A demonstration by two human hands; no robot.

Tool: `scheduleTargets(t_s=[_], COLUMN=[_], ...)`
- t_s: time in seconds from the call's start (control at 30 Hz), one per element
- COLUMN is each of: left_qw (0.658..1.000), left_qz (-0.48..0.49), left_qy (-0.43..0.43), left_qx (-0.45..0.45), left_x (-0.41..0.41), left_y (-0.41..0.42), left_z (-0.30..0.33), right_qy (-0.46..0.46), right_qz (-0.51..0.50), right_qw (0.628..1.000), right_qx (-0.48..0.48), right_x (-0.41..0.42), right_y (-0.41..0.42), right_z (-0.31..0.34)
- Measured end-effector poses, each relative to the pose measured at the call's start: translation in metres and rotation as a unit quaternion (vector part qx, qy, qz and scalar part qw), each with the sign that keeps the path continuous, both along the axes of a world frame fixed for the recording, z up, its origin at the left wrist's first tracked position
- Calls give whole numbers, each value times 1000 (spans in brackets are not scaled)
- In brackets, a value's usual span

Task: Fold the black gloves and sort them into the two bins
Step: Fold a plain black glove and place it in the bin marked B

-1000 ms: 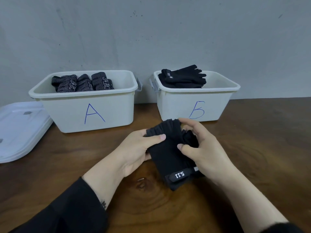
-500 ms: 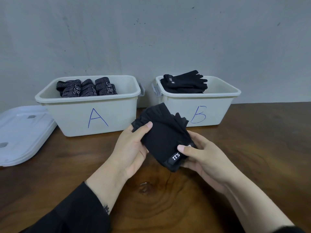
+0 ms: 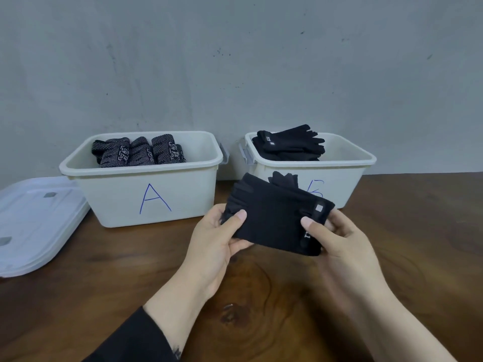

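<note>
1. Holding a folded pair of black gloves [image 3: 274,218] clear of the table [image 3: 392,257], both hands appear in the one head view, in front of the two bins.
2. The left hand [image 3: 211,246] pinches the finger end of the bundle, thumb lying on top and the other fingers curled underneath.
3. The right hand [image 3: 339,244] grips the cuff end, thumb pressed on the top face, fingers wrapped below.
4. The bundle is a soft, matte knit, roughly rectangular and tilted down to the right; ribbed finger tips show at its upper left, a small grey square tag sits near the cuff, and loose finger ends stick up behind its far edge.
5. Bin A [image 3: 146,184], a cream plastic tub with rounded corners and a blue handwritten letter, holds rolled gloves with a pale dotted pattern [image 3: 136,152], standing side by side along its left half.
6. Bin B [image 3: 350,173], the same kind of tub, sits just beside it on the right; its letter is partly hidden by the held bundle, and plain black gloves [image 3: 287,143] lie stacked flat inside, rising above the rim.
7. Translucent white plastic lids [image 3: 34,218] lie stacked at the left edge of the table.
8. The table is dark brown wood with swirling grain and a knot; the wall [image 3: 235,61] behind is grey and speckled.
</note>
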State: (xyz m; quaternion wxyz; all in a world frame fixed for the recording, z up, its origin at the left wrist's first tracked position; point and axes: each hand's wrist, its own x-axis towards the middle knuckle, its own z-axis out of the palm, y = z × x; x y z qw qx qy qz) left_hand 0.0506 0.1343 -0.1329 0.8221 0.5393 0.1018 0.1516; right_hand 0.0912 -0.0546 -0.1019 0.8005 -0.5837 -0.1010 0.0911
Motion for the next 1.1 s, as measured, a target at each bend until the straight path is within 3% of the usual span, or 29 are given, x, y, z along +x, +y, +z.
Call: scheduleTargets(t_s=[0.13, 0.3, 0.4, 0.57, 0.63, 0.7, 0.77, 0.8, 0.87, 0.97, 1.1], left_qw=[983, 927, 908, 899, 899, 904, 907, 907, 908, 908, 908], left_qz=[76, 143, 145, 139, 141, 143, 144, 143, 141, 138, 136], left_qy=[8, 23, 37, 46, 46, 47, 48, 48, 45, 46, 58], left_qx=[169, 347, 392, 414, 412, 400, 394, 393, 392, 394, 391], left_x=[6, 18, 27, 38, 40, 41, 40, 39, 39, 43, 43], left_y=[8, 22, 26, 30, 31, 30, 31, 31, 33, 34, 35], left_z=[-3, -7, -8, -8, -6, -7, -9, -9, -9, -8, -10], right_qy=[-108, -180, -184, -88, -75, -111, -176, -218, -329, -445, -396], right_qz=[-57, 30, 26, 35, 10, -46, -115, -157, -217, -115, 60], right_qw=[985, 962, 962, 987, 979, 919, 787, 738, 708, 703, 645], right_qx=[-119, -201, -201, -131, -187, -374, -580, -619, -586, -543, -651], right_x=[15, 66, 110, 177, 199, 218, 226, 226, 216, 202, 210], right_y=[-14, -23, -14, 25, 41, 51, 56, 58, 64, 82, 96], right_z=[44, 122, 161, 189, 177, 154, 132, 125, 119, 116, 107])
